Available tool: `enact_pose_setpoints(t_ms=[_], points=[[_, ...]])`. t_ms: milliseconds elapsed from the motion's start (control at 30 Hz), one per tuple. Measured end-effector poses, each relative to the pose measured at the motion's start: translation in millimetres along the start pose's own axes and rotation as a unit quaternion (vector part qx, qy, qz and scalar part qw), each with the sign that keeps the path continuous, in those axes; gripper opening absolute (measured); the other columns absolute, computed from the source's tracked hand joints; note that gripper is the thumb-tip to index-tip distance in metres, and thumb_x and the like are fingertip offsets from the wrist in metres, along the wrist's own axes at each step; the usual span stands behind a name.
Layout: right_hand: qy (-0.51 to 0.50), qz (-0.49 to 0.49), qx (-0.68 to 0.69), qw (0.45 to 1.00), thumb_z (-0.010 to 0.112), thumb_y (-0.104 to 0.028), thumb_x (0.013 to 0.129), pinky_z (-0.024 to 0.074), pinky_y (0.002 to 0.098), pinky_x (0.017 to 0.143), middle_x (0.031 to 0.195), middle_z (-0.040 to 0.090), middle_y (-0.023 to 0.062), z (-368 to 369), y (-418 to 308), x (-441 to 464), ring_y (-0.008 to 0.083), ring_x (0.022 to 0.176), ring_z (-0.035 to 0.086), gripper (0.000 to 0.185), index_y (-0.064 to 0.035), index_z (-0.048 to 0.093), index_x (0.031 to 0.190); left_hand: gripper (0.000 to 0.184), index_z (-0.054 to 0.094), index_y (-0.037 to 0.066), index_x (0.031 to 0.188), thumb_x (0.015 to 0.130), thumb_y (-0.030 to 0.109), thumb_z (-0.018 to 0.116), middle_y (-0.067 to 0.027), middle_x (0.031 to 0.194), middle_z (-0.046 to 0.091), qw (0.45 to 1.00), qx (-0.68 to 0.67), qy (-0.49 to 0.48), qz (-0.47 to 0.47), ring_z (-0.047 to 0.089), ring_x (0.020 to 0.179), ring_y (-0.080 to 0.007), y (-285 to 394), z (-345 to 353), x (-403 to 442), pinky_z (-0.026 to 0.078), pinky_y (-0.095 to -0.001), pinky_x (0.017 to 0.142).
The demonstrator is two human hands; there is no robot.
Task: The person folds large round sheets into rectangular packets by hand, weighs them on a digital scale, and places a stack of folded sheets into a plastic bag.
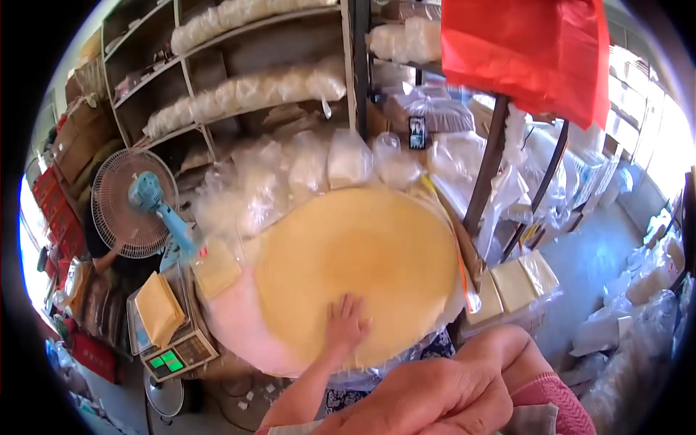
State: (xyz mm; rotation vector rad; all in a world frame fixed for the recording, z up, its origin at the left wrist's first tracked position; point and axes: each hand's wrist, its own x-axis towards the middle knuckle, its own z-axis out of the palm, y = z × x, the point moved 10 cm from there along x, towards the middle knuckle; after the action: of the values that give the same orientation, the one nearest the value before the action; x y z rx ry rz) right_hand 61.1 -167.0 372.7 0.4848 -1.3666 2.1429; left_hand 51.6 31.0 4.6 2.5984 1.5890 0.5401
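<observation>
My left hand lies with its fingers stretched out on a large round yellow sheet or stack of sheets. Nothing shows in its grasp. My right hand is very near the camera at the bottom, bent in front of my body. Its fingers are mostly hidden, so what it holds, if anything, does not show. Beneath the round yellow sheet, a pale pink surface sticks out at the left. A square pale yellow piece rests at that side.
Left of the table, a digital scale with a green display bears a yellow stack. A blue fan stands behind it. Clear bags line the back. Wrapped pale blocks sit right. Red plastic hangs above.
</observation>
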Motion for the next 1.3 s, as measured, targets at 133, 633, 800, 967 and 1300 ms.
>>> enact_pose_setpoints(t_ms=[133,633,800,967,1300], points=[[0.003,-0.036,0.048,0.998,0.037,-0.029,0.099,0.0417,0.0309,0.097,0.132,0.047,0.0208,-8.4,-1.1,-8.3,0.0253,0.120,0.050,0.053,0.0108,0.034,0.134,0.059,0.042,0.012,0.134,0.084,0.042,0.049,-0.0146,0.143,0.033,1.000,0.005,0.017,0.011,0.027,0.134,-0.0303,6.0,-11.4,3.3,0.017,-0.0556,0.108],[0.123,-0.274,-0.115,0.947,0.061,-0.005,0.086,0.0473,0.0279,0.065,0.081,0.062,0.0120,-55.0,-21.2,-14.5,0.0202,0.074,0.061,0.010,0.0050,0.060,0.087,0.054,0.046,0.013,0.132,0.084,0.038,0.052,-0.0124,0.142,0.036,0.999,0.005,0.046,0.013,0.031,0.133,-0.0292,7.5,-15.7,4.5,0.019,-0.0528,0.108],[0.141,-0.368,-0.165,0.904,0.062,0.005,0.078,0.0434,0.0286,0.055,0.070,0.057,0.0103,-40.8,-32.2,-23.3,0.0227,0.062,0.057,0.006,0.0012,0.058,0.075,0.054,0.044,0.015,0.134,0.085,0.039,0.051,-0.0108,0.144,0.034,1.000,0.010,0.021,-0.004,0.029,0.134,-0.0284,4.6,-13.5,6.4,0.018,-0.0519,0.109],[0.147,-0.347,-0.197,0.905,0.061,0.005,0.076,0.0435,0.0301,0.052,0.067,0.055,0.0115,-40.9,-42.2,-26.9,0.0241,0.058,0.056,0.006,0.0002,0.058,0.074,0.054,0.045,0.013,0.132,0.085,0.039,0.051,-0.0119,0.143,0.036,0.999,0.000,0.036,0.004,0.031,0.133,-0.0290,5.7,-16.4,2.8,0.019,-0.0525,0.109],[0.282,-0.348,-0.089,0.890,0.059,0.000,0.078,0.0461,0.0334,0.053,0.067,0.056,0.0133,-50.2,-29.5,-37.2,0.0258,0.057,0.056,0.002,-0.0006,0.059,0.077,0.054,0.045,0.014,0.132,0.085,0.038,0.051,-0.0114,0.142,0.036,0.999,-0.003,0.039,0.001,0.032,0.133,-0.0276,6.2,-20.2,4.4,0.020,-0.0517,0.109]])
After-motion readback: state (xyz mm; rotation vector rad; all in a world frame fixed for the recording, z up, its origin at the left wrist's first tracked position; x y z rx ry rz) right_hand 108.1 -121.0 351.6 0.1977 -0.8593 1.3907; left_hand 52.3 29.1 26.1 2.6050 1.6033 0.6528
